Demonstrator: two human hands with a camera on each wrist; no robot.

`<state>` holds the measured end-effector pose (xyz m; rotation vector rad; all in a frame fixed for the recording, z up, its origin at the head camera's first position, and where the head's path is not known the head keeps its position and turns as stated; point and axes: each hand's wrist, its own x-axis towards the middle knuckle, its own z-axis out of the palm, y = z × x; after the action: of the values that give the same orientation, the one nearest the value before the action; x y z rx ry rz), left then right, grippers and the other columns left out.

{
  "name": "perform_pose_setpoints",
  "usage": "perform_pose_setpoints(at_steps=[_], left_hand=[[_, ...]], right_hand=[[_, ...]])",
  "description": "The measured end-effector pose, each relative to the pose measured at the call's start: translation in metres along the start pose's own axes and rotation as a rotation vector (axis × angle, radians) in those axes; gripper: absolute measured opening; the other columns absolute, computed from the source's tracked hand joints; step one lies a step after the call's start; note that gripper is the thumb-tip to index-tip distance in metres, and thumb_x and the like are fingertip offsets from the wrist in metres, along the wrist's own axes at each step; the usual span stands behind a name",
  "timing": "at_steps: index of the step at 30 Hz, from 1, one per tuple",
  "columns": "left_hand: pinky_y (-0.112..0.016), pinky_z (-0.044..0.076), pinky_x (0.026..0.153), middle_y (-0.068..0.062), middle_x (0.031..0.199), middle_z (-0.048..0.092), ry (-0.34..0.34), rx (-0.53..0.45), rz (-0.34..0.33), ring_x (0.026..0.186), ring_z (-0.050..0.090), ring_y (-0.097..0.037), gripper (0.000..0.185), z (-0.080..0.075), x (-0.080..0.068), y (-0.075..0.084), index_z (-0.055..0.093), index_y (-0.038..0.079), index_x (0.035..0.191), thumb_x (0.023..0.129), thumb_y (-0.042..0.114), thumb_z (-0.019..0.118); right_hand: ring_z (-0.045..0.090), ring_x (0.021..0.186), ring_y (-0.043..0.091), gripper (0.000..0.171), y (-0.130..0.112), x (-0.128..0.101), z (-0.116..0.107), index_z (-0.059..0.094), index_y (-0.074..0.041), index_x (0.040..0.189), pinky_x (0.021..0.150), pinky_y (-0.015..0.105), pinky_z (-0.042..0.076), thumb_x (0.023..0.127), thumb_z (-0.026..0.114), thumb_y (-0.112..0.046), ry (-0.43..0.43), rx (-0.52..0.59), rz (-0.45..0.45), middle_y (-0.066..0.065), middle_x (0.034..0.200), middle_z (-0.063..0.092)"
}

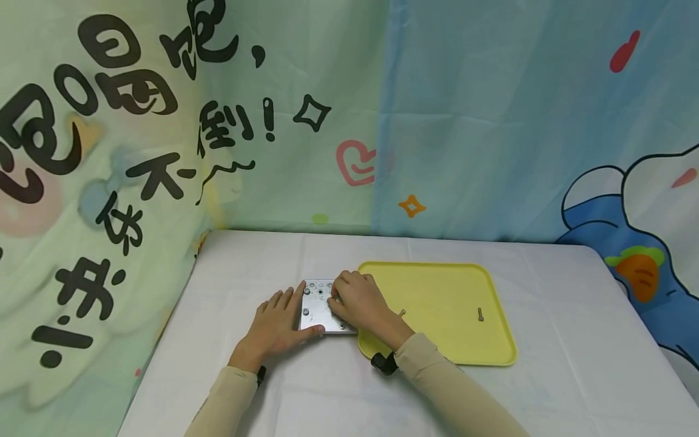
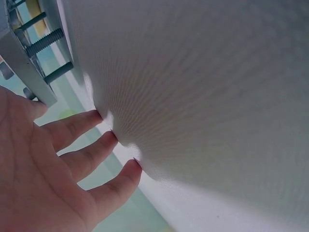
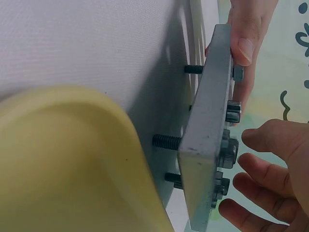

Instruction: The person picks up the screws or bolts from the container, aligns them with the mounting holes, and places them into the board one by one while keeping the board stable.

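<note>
**Hands at the bolted plate**

The left hand (image 1: pixel 278 325) lies flat with fingers spread on the white cloth-covered tabletop (image 1: pixel 546 315), its thumb braced against the near edge of the flat grey metal plate (image 1: pixel 319 309). The right hand (image 1: pixel 357 300) hovers over the plate's right part, fingers loosely curled at the bolt heads (image 3: pixel 231 151); whether it pinches one, I cannot tell. The step looks like seating or turning a bolt by hand, which calls for a steady plate and a fingertip grip on a single head.

The plate stands raised on threaded bolt shanks (image 3: pixel 166 141), near the tabletop's middle, touching the left edge of the yellow plastic tray (image 1: pixel 491 340). Two loose silver bolts (image 1: pixel 480 314) lie in the tray.
</note>
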<state>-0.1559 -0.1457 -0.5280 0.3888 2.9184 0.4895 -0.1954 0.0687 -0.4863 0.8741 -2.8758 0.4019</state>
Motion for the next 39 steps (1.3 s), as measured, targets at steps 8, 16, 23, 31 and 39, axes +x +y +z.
perform_pose_setpoints(at_steps=[8,16,23,31,39], left_hand=[[-0.062,0.030,0.109,-0.021,0.156,0.036,-0.004,-0.009,0.000,0.142,0.032,-0.043,0.107,-0.001,0.000,0.002,0.017,0.016,0.162,0.084,0.083,0.047],[-0.061,0.030,0.109,-0.021,0.156,0.036,-0.006,-0.013,-0.006,0.142,0.031,-0.043,0.107,-0.001,-0.001,0.004,0.018,0.016,0.162,0.083,0.082,0.050],[-0.062,0.030,0.109,-0.021,0.155,0.036,-0.007,-0.015,-0.007,0.142,0.032,-0.043,0.108,-0.002,-0.001,0.004,0.018,0.015,0.162,0.083,0.081,0.051],[-0.062,0.029,0.109,-0.022,0.156,0.035,-0.023,-0.013,-0.013,0.142,0.031,-0.044,0.106,-0.005,-0.002,0.006,0.017,0.015,0.162,0.085,0.079,0.052],[-0.063,0.031,0.107,-0.023,0.155,0.036,-0.012,-0.013,-0.002,0.141,0.033,-0.044,0.106,-0.004,-0.002,0.006,0.019,0.013,0.161,0.085,0.078,0.054]], right_hand=[[0.060,0.089,0.022,0.013,0.010,-0.009,-0.005,0.069,-0.014,0.087,0.088,0.048,0.048,0.092,0.072,-0.025,0.036,0.018,0.012,0.001,0.095,0.063],[0.061,0.092,0.026,0.011,0.040,-0.035,-0.014,0.068,-0.014,0.086,0.085,0.050,0.049,0.089,0.074,-0.023,0.068,0.009,0.078,0.002,0.096,0.064],[0.062,0.091,0.030,0.014,0.079,-0.070,-0.023,0.068,-0.012,0.086,0.079,0.054,0.050,0.086,0.079,-0.021,0.137,-0.020,0.115,0.006,0.099,0.066],[0.060,0.086,0.033,0.012,0.114,-0.112,-0.041,0.069,-0.010,0.086,0.076,0.057,0.048,0.087,0.078,-0.017,0.134,-0.022,0.236,0.010,0.096,0.064],[0.060,0.088,0.040,0.013,0.141,-0.147,-0.051,0.069,-0.005,0.087,0.079,0.064,0.044,0.087,0.076,-0.016,0.117,-0.040,0.353,0.018,0.099,0.064]])
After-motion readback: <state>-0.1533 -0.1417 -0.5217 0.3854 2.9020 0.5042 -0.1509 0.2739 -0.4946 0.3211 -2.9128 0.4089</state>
